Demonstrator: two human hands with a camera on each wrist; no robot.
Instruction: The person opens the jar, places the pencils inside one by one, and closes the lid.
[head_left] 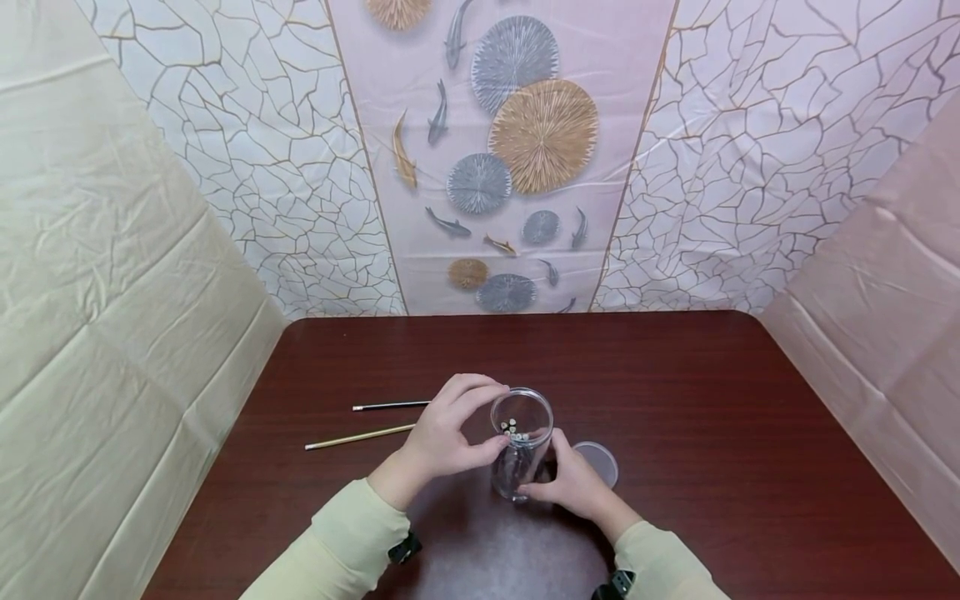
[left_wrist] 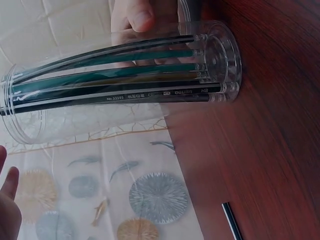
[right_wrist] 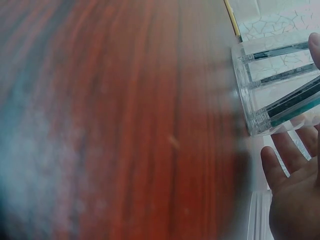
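A clear plastic jar [head_left: 508, 477] stands upright on the table with several black and green pencils [left_wrist: 125, 72] inside. My right hand [head_left: 576, 485] grips its lower part from the right, the thumb across the near side and the fingers around the back. At the jar's mouth, my left hand [head_left: 453, 429] is spread, thumb and index finger beside the rim; whether they touch it I cannot tell. The left wrist view shows its other fingers apart from the jar. On the table to the left lie a black pencil [head_left: 390, 406] and a gold pencil [head_left: 360, 437].
A round clear lid [head_left: 602, 463] lies on the table just right of the jar, partly behind my right hand. The dark red table [head_left: 712, 400] ends at a patterned cloth backdrop [head_left: 480, 242], with plain cloth walls on both sides.
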